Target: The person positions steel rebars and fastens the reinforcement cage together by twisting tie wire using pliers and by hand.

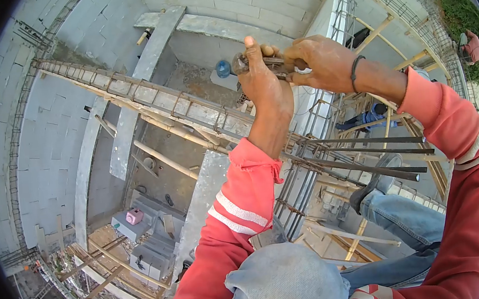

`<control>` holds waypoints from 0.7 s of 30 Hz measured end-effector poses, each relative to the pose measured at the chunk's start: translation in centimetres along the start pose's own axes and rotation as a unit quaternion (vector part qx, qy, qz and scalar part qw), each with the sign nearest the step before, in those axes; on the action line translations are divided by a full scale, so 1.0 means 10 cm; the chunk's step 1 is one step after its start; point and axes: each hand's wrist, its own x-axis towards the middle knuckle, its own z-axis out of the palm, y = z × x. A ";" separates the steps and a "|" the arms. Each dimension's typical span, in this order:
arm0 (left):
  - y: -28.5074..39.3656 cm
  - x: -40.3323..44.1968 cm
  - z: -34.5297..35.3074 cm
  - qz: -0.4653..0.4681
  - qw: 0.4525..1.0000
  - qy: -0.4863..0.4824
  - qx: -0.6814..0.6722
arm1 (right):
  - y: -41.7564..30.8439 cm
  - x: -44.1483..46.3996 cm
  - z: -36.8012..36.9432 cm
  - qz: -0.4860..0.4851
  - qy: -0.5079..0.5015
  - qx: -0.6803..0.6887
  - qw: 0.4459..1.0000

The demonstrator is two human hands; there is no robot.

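My left hand is closed around a dark metal piece, with its thumb sticking up. My right hand, wearing a dark band at the wrist, pinches the other end of that piece close by. Fingers cover much of it, so its exact kind is unclear. Both hands are raised above a long rebar cage that runs along the top of a wall. Several steel bars stick out below my right forearm.
Grey planks span the room below, where a blue round container stands. Bamboo poles cross the open drop. A pink container sits on stacked blocks. A person in blue is lower down; another person is at far right.
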 end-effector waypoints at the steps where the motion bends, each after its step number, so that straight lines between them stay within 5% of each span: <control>1: 0.00 0.01 0.01 0.024 0.999 0.023 -0.028 | -0.02 0.01 -0.01 0.028 -0.012 -0.048 0.998; 6: 0.15 0.09 -0.03 0.054 0.996 0.069 -0.003 | -0.06 -0.04 0.04 0.012 -0.004 -0.090 0.996; 9: 0.26 0.16 -0.04 0.071 0.992 0.107 -0.017 | -0.18 -0.04 -0.02 -0.069 0.097 -0.165 0.979; 12: 0.40 0.24 -0.06 0.061 0.991 0.104 -0.052 | -0.21 0.08 -0.19 -0.330 0.214 -0.294 0.871; 14: 0.49 0.28 -0.10 0.045 0.992 0.094 -0.072 | -0.12 0.10 -0.20 -0.262 0.036 -0.092 0.960; 16: 0.55 0.31 -0.14 -0.011 0.999 0.052 -0.001 | -0.25 0.07 -0.25 -0.198 0.026 -0.085 0.976; 18: 0.63 0.23 -0.19 -0.004 1.000 0.016 0.020 | -0.26 0.08 -0.28 0.050 -0.070 0.029 0.996; 21: 0.67 0.17 -0.28 -0.059 0.995 -0.081 -0.022 | -0.09 0.09 -0.24 0.010 -0.058 0.208 0.976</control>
